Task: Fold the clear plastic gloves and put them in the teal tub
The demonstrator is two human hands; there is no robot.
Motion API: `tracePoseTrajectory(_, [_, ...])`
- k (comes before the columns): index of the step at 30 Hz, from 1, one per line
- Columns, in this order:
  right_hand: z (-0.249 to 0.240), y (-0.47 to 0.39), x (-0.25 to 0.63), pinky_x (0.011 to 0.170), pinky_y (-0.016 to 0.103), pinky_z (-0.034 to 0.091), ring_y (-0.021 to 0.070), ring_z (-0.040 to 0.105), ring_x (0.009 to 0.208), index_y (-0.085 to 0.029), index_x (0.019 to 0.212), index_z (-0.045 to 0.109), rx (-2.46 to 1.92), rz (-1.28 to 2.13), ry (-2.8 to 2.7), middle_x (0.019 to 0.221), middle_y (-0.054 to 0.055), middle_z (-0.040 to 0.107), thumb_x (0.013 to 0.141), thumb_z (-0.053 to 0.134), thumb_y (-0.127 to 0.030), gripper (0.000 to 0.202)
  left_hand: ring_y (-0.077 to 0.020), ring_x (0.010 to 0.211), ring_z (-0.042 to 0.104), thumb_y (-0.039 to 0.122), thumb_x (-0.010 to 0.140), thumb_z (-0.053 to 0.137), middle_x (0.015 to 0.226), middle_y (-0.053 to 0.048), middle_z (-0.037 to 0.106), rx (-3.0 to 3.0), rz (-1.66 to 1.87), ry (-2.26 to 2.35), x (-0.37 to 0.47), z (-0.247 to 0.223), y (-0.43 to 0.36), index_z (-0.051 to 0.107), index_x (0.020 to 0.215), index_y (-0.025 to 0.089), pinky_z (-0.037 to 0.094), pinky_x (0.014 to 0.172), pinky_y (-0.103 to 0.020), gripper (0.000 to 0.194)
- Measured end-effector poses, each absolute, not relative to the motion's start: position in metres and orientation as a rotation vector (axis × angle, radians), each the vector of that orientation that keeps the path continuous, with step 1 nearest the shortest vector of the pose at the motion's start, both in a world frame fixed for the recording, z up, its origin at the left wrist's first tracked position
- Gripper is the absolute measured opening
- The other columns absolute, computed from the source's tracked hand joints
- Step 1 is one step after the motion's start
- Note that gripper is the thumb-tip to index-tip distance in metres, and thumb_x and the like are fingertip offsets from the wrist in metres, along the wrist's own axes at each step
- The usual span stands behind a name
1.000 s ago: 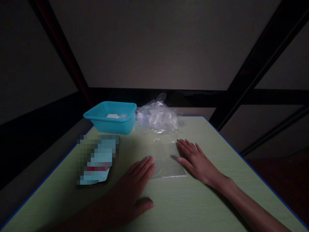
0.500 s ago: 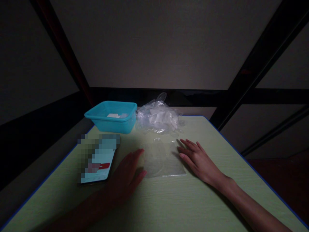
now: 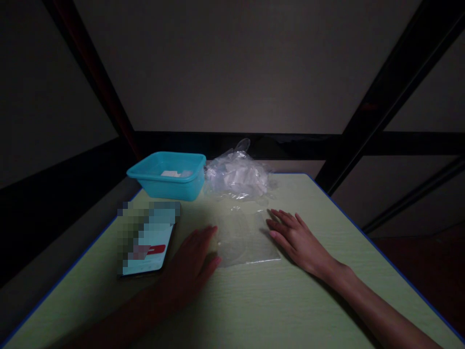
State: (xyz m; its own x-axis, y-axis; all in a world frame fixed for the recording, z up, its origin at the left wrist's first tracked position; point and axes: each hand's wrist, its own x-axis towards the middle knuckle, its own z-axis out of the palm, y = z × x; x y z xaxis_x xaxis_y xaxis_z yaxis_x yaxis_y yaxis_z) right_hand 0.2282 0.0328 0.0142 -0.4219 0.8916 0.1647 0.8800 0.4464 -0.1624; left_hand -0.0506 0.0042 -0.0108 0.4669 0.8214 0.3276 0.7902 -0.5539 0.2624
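Observation:
A clear plastic bag (image 3: 247, 237) lies flat on the table between my two hands. My left hand (image 3: 191, 264) is at the bag's left edge, thumb and fingers apart, holding nothing; it sits in shadow. On the other side, my right hand (image 3: 296, 237) rests palm down with its fingers spread, the fingertips at or just over the bag's right edge. Whether the fingertips press on the plastic I cannot tell. Just behind the flat bag is a crumpled heap of clear plastic bags (image 3: 238, 177).
A turquoise plastic basket (image 3: 169, 186) with some white items inside stands at the back left. A phone (image 3: 156, 242) with a lit, partly blurred screen lies left of my left hand. The pale green table (image 3: 254, 310) has a blue edge; a wall panel (image 3: 232, 72) rises behind it.
The flat bag's near edge has shifted slightly, its left side now a little more tilted. Both hands stay nearly where they were.

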Motion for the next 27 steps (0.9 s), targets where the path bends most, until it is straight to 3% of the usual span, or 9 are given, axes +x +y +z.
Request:
tracePoseTrajectory(10, [0.012, 0.034, 0.229, 0.100, 0.062, 0.025, 0.0328, 0.034, 0.128, -0.016, 0.126, 0.051, -1.563, 0.093, -2.465, 0.139, 0.014, 0.039, 0.093, 0.034, -0.041, 0.045, -0.0274, 0.112, 0.051, 0.029, 0.090, 0.039, 0.123, -0.014, 0.054, 2.718, 0.758, 1.412, -0.052, -0.014, 0.004, 0.040, 0.127, 0.014, 0.044, 0.093, -0.048, 0.040])
tracePoseTrajectory(20, [0.027, 0.029, 0.227, 0.101, 0.063, 0.021, 0.0311, 0.035, 0.127, -0.020, 0.114, 0.061, -1.272, 0.150, -2.529, 0.137, 0.012, 0.043, 0.093, 0.036, -0.037, 0.037, -0.0252, 0.110, 0.052, 0.024, 0.089, 0.039, 0.118, -0.011, 0.058, 2.841, 0.890, 1.275, -0.054, -0.010, 0.004, 0.043, 0.123, 0.017, 0.042, 0.096, -0.046, 0.035])
tracePoseTrajectory(27, [0.024, 0.030, 0.230, 0.102, 0.062, 0.021, 0.0305, 0.041, 0.124, -0.021, 0.100, 0.068, -1.190, 0.161, -2.530, 0.132, 0.010, 0.050, 0.091, 0.042, -0.035, 0.031, -0.0198, 0.095, 0.059, 0.016, 0.087, 0.042, 0.098, -0.008, 0.066, 2.792, 0.988, 0.954, -0.051, -0.001, -0.003, 0.053, 0.110, 0.018, 0.049, 0.088, -0.037, 0.026])
